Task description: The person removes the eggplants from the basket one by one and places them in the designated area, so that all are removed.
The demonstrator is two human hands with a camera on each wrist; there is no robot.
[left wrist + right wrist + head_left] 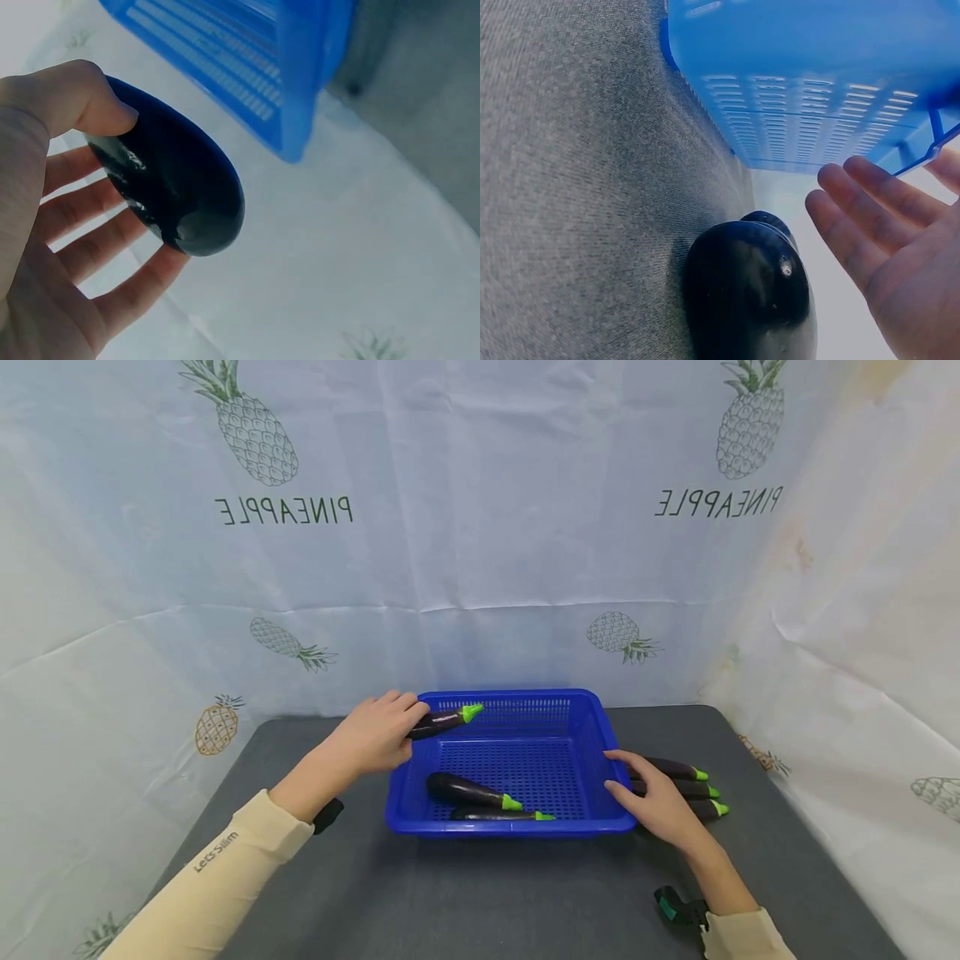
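My left hand (381, 731) grips a dark eggplant (437, 723) above the left back corner of a blue plastic basket (512, 828). The green stem end points right, and in the left wrist view its rounded end (187, 187) shows between thumb and fingers. Two more eggplants lie inside the basket near its front side, one plump (465, 790) and one partly hidden by the front wall (495, 815). At the basket's right rim is my right hand (663, 802), its fingers loosely extended; the right wrist view shows fingers (877, 202) beside the slotted outer wall.
Three eggplants (693, 790) lie side by side on the dark grey table (480, 902), right of the basket and partly behind my right hand. A white curtain (480, 527) printed with pineapples hangs behind the table and along both sides.
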